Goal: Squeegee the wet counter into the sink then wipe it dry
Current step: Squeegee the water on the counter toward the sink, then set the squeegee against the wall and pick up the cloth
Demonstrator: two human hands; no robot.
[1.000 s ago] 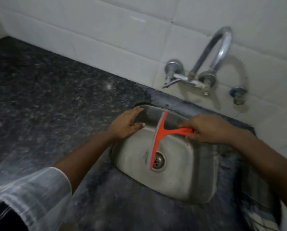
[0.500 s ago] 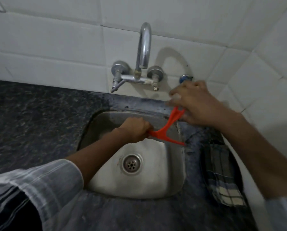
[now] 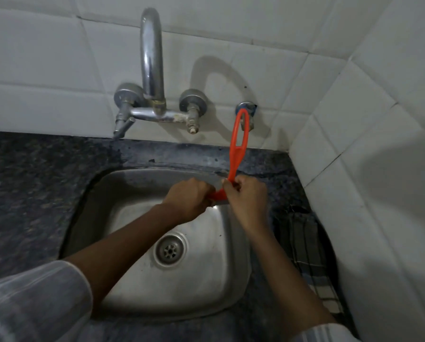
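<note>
An orange squeegee (image 3: 238, 144) stands upright over the back of the steel sink (image 3: 122, 193), its looped handle hooked on a small blue-collared wall tap (image 3: 246, 107). Both hands grip its blade end low down. My left hand (image 3: 189, 201) closes on the left part of the blade. My right hand (image 3: 248, 203) pinches where handle meets blade. The dark speckled counter (image 3: 29, 183) surrounds the sink. A checked cloth (image 3: 307, 248) lies on the counter right of the sink.
A chrome mixer faucet (image 3: 152, 70) with two valves juts from the white tiled wall (image 3: 46, 58) behind the sink. Another tiled wall (image 3: 379, 169) closes the right side, close to the cloth. The drain (image 3: 170, 250) sits mid-basin.
The squeegee has swung from lying across the sink to upright, its handle loop now on the small wall tap. My right hand dropped from the handle top to the blade end.
</note>
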